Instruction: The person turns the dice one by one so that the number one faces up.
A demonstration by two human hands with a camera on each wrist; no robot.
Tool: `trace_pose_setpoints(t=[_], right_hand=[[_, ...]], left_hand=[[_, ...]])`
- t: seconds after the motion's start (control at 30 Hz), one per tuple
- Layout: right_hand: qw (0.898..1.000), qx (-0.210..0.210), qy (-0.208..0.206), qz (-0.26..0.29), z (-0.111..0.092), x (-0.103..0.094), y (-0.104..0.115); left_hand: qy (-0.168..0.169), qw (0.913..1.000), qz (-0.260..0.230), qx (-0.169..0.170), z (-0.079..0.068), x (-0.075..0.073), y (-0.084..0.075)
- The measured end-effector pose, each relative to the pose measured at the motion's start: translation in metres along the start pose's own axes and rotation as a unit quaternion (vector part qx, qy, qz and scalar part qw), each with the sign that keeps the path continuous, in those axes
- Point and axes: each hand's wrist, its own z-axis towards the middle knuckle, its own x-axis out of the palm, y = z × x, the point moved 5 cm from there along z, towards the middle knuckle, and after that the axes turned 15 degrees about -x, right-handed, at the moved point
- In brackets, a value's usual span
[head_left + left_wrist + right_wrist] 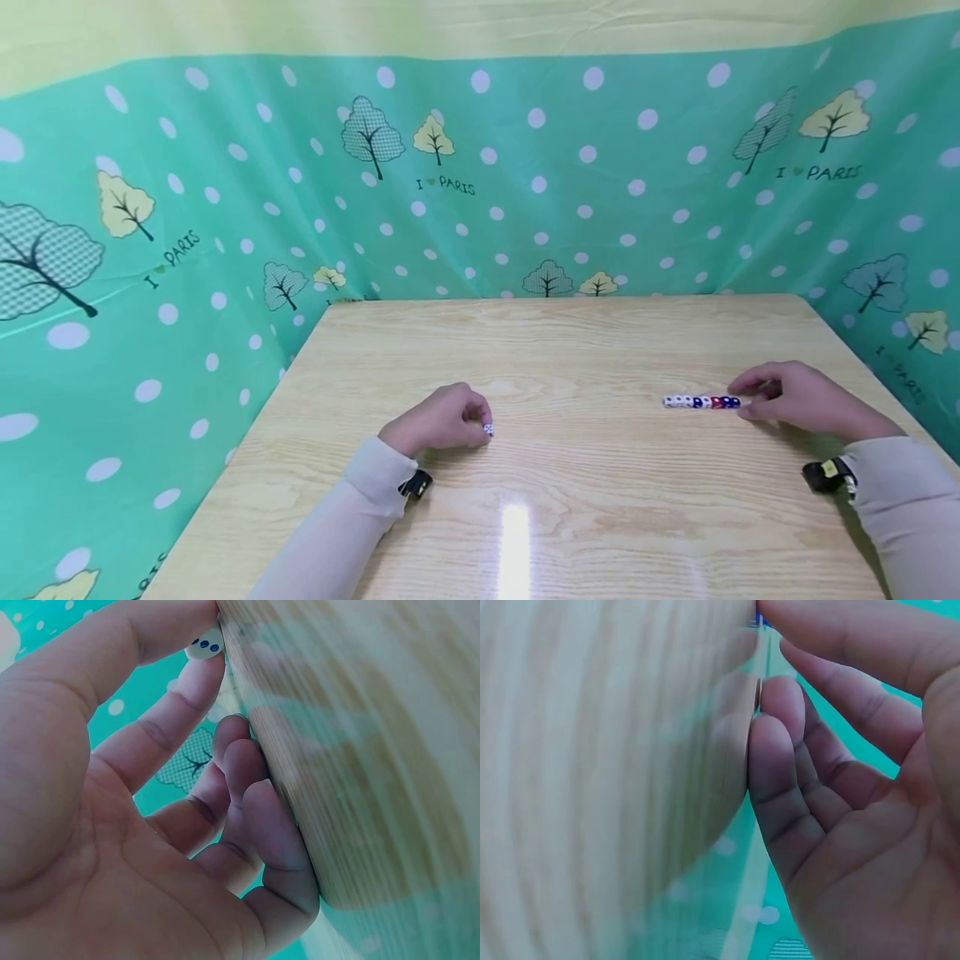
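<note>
My left hand [447, 419] is low over the table's left half. It pinches a small white die [489, 430] with dark pips between thumb and fingertip; the left wrist view shows the same die [205, 645] with blue pips. On the right side, a straight row of dice [697, 402] lies on the table, with white, blue and red ones side by side. My right hand [798, 402] is at the row's right end, thumb on the near side and a finger on the far side. A sliver of blue die [760, 618] shows by the thumb, with space between thumb and forefinger.
Both hands work over a light wood-grain table [585, 492]. A green dotted cloth with printed trees [540, 192] hangs behind it and along both sides. Black wrist cameras sit on both sleeves.
</note>
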Motion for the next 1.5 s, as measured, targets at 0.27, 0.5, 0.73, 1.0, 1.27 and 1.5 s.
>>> trace_pose_setpoints(t=[0.27, 0.5, 0.73, 1.0, 1.27, 1.5], right_hand=[[1.000, 0.025, 0.001, 0.008, 0.002, 0.004, -0.008], [0.999, 0.029, 0.008, 0.016, -0.001, 0.003, -0.010], [0.999, 0.035, 0.007, 0.017, 0.000, 0.005, -0.012], [0.999, 0.039, 0.014, 0.027, 0.003, 0.005, -0.011], [0.999, 0.036, 0.011, 0.030, 0.004, 0.003, -0.009], [0.999, 0.041, 0.012, 0.033, 0.001, 0.003, -0.011]], left_hand=[[-0.002, 1.0000, 0.005, -0.002, 0.000, 0.001, 0.000], [-0.009, 0.9998, 0.014, 0.009, 0.000, 0.000, -0.004], [-0.038, 0.9974, 0.057, 0.021, -0.006, -0.001, -0.010], [-0.090, 0.9857, 0.132, 0.055, -0.010, 0.001, -0.024], [-0.097, 0.9820, 0.151, 0.059, -0.012, 0.002, -0.029], [-0.094, 0.9843, 0.137, 0.058, -0.014, 0.000, -0.033]])
